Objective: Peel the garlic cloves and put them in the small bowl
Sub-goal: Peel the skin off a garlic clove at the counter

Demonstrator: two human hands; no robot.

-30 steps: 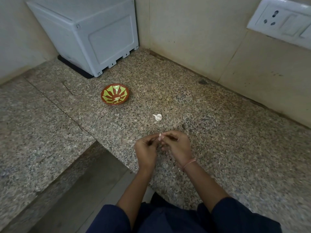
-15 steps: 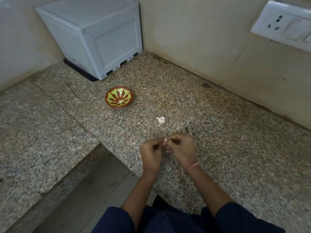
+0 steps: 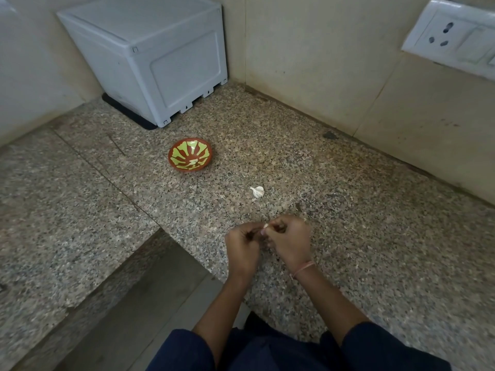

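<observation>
Barely any move vs 0.5 s ago: both hands stay together at the same spot over the counter (image 3: 348, 236), still working one garlic clove (image 3: 265, 226). The small bowl (image 3: 179, 153) & loose garlic piece (image 3: 257, 192) haven't shifted.

The clove is a small pale bit showing betw. the fingertips, held just above the granite. How much skin is off is too small to tell.

The left hand (image 3: 242, 249) has its fingers curled, thumb & forefinger pinching the clove from its 9 o'clock side. The right hand (image 3: 290, 242) is curled too, pinching the same clove from 3 o'clock, back of hand up, w/ a thin pinkish wrist band (image 3: 304, 269) on that wrist.

From the hands:
- The loose garlic piece is at 12 o'clock, near, lying on the granite, white w/ a papery tip pointing to approx. 10 o'clock, touching nothing.
- The small bowl is at 11 o'clock, further out, well apart from the garlic piece. It's upright, red-brown w/ yellow-green rays inside. There's a pale fleck at its bottom; can't tell if it's clove or paint.
- The white box (image 3: 160, 62) is at 11 o'clock beyond the bowl, in the corner, on a black mat (image 3: 126, 113).
- The wall (image 3: 321, 62) runs from 12 to 3 o'clock, w/ a white socket plate (image 3: 450, 41) on it at 2 o'clock.
- Dark blue sleeves (image 3: 388, 346) are at 6 o'clock.
</observation>
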